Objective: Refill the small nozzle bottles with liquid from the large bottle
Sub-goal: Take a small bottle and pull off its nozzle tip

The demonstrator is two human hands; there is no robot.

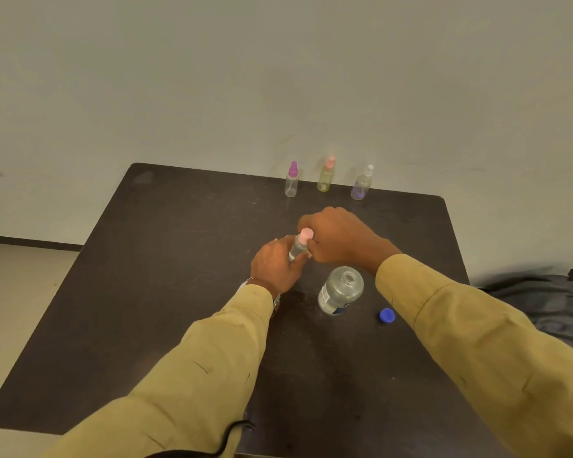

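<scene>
A small clear bottle (297,250) with a pink nozzle cap (304,235) is held over the middle of the dark table (166,276). My left hand (275,267) grips its body, and my right hand (339,238) has its fingers closed on the pink cap. The large clear bottle (341,290) stands uncapped just in front of my right wrist, and its blue cap (387,315) lies to its right. Three more small nozzle bottles stand along the far edge: a purple-capped one (291,180), an orange-capped yellowish one (326,175) and a white-capped violet-tinted one (363,183).
A grey bag (549,299) lies beyond the table's right edge. A pale wall rises right behind the far edge, and light floor shows to the left. A black cord (232,434) hangs at my left sleeve near the table's front edge.
</scene>
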